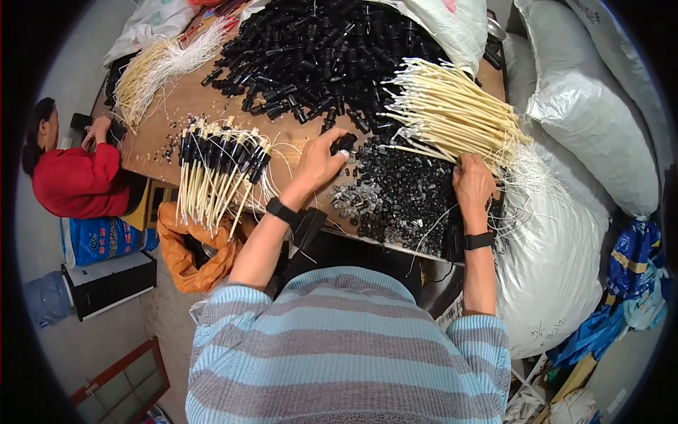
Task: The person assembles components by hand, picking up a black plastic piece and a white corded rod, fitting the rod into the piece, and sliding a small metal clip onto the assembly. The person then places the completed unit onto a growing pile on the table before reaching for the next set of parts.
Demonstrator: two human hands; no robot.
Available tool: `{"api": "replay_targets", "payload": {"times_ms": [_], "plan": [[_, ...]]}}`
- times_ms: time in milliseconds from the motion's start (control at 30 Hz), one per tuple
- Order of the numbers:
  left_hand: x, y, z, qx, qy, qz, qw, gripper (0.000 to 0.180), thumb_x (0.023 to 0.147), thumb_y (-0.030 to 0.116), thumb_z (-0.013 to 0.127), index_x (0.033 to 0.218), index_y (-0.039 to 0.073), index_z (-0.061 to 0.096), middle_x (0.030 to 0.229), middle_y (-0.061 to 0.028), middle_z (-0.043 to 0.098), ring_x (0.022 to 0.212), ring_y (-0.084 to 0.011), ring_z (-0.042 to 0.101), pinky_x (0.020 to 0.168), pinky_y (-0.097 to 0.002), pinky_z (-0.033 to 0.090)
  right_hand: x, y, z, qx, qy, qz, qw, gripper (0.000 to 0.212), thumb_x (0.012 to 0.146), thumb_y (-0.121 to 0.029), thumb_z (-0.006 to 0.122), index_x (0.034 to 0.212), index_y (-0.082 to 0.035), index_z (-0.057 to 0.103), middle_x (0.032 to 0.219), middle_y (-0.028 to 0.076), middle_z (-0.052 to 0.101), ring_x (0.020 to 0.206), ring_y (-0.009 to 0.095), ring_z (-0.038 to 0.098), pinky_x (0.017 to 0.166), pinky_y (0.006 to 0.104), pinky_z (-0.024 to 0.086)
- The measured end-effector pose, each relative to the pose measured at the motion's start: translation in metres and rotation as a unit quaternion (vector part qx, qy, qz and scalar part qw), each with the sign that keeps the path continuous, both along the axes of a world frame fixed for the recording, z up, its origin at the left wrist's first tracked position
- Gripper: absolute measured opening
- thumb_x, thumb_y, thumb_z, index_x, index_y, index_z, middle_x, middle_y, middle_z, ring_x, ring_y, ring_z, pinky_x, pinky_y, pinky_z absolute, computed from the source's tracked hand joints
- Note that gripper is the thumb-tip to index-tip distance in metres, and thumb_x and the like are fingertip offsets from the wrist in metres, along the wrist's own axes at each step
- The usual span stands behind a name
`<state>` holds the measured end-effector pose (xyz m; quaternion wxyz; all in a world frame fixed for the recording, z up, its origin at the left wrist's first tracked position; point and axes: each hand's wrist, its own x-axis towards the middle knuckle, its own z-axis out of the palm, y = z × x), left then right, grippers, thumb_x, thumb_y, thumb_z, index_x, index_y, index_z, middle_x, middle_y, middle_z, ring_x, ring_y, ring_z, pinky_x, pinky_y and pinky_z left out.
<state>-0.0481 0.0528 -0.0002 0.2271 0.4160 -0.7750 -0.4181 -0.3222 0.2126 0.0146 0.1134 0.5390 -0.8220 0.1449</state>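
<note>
Far left of both hands, a person in a red top (pixel 74 177) sits at the table's corner, own hands busy at something dark; too small to tell what. Beyond and left of the left hand lies a loose bundle of cream tubes (pixel 159 67). Just left of the left hand sits a row of finished pieces (pixel 219 166), black caps on cream tubes, hanging over the table edge (pixel 159 152). Below them, an orange bag (pixel 191 247), contents hidden.

Left hand (pixel 321 162) is closed, pinching a black cap (pixel 344 143) between thumb and fingers. Beyond it, a big heap of black caps (pixel 318 53). Between the hands, a pile of small dark collars (pixel 399 191).

Right hand (pixel 473 184) rests at the near end of a fanned bundle of cream tubes (pixel 452 109), fingers curled down among them; I cannot tell whether it grips one.

Judgement: doing this well means keeping the cap pinched by its body with the socket facing the tube, drawing out a single tube, and feeding it in straight so it doesn't kink.

Right of the right hand: a big white sack (pixel 551 261), mouth open by the hand, thin white tubing spilling out. Further right, grey-white sacks (pixel 600 106), shut, contents unseen.
</note>
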Motion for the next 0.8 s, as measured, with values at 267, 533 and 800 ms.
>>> {"api": "replay_targets", "payload": {"times_ms": [267,533,800], "plan": [[0.027,0.019,-0.003,0.091,0.109,-0.034,0.989,0.040,0.077,0.001,0.053,0.116,0.003,0.060,0.106,-0.0133,0.067,0.099,-0.0221,0.062,0.091,-0.0330,0.046,0.052,0.007,0.035,-0.021,-0.076,0.199,0.977,0.013,0.079,-0.007,0.067,0.090,-0.010,0.061,0.080,0.008,0.058,0.063,0.029,0.059,0.056,0.0383,0.045],[0.024,0.027,0.002,0.041,0.120,-0.085,0.988,0.039,0.078,-0.003,0.047,0.114,0.004,0.061,0.101,-0.0060,0.065,0.090,-0.0167,0.061,0.081,-0.0298,0.048,0.092,0.016,0.041,-0.009,-0.238,0.207,0.949,0.019,0.083,-0.012,0.069,0.101,-0.009,0.070,0.072,0.011,0.060,0.062,0.028,0.060,0.056,0.0352,0.046],[0.012,0.040,0.007,-0.220,0.087,-0.217,0.947,0.027,0.068,-0.007,0.053,0.089,0.004,0.063,0.093,-0.0104,0.064,0.096,-0.0307,0.058,0.083,-0.0370,0.046,0.117,0.012,0.027,0.016,-0.072,0.266,0.961,0.048,0.071,-0.014,0.075,0.118,-0.017,0.062,0.071,0.005,0.057,0.054,0.025,0.057,0.054,0.0381,0.043]]}}
